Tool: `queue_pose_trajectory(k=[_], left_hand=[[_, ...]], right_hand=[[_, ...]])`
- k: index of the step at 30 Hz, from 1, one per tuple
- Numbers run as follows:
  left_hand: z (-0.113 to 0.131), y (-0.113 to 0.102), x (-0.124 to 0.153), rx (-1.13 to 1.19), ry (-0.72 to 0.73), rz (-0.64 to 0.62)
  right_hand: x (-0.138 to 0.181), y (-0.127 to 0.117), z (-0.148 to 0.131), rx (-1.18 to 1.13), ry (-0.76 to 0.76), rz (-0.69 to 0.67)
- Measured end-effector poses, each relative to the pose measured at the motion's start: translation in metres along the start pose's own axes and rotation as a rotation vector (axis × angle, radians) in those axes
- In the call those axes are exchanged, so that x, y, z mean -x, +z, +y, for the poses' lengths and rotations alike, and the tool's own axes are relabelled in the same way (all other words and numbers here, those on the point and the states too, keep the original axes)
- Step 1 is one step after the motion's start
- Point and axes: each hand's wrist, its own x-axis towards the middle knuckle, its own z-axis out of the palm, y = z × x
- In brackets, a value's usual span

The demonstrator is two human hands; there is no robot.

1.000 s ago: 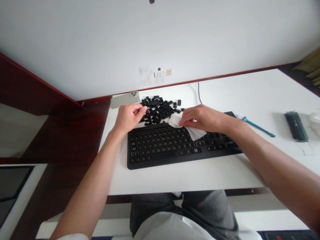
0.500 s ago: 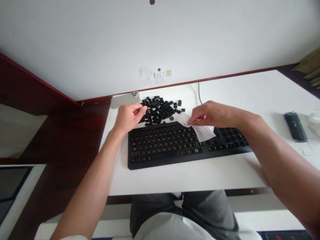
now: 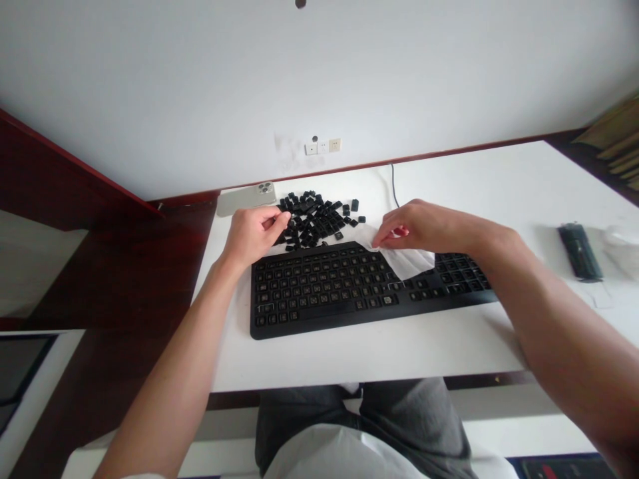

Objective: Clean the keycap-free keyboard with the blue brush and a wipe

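Observation:
A black keyboard (image 3: 349,293) with its keycaps removed lies on the white desk (image 3: 499,186). Behind it sits a pile of loose black keycaps (image 3: 317,218). My left hand (image 3: 252,234) is at the left edge of that pile, fingers curled and pinched on a keycap. My right hand (image 3: 424,226) pinches a white wipe (image 3: 412,261) that lies over the keyboard's upper right part.
A phone (image 3: 245,198) lies face down at the desk's back left corner. A black cable (image 3: 394,186) runs from the keyboard toward the wall. A dark oblong device (image 3: 579,251) lies at the right. Dark red wood panels stand at the left.
My right hand has moved right along the keyboard with the wipe and lifted slightly. The left hand has stayed at the keycap pile. The blue-handled tool at the right is now hidden behind my arm.

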Motion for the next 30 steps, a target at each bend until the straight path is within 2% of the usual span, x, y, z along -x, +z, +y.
queue_pose_trajectory(k=[4, 8, 18, 20, 25, 30], left_hand=[[-0.001, -0.001, 0.000, 0.001, 0.001, -0.003], [-0.001, -0.001, 0.000, -0.002, -0.003, 0.014], [0.000, -0.001, 0.001, -0.001, 0.007, 0.004], [-0.001, -0.001, 0.001, -0.003, 0.007, 0.010], [-0.001, -0.001, 0.001, -0.011, 0.014, 0.012], [0.000, -0.001, 0.001, -0.011, 0.010, 0.022]], right_hand=[[0.010, -0.015, 0.018, 0.023, 0.088, -0.059], [0.012, -0.016, 0.022, -0.005, 0.068, -0.057], [-0.011, 0.015, -0.010, -0.115, -0.158, 0.060], [-0.009, 0.011, -0.007, -0.104, -0.126, 0.039], [0.007, -0.013, 0.019, -0.017, 0.074, -0.008], [0.018, -0.028, 0.042, 0.007, 0.158, 0.029]])
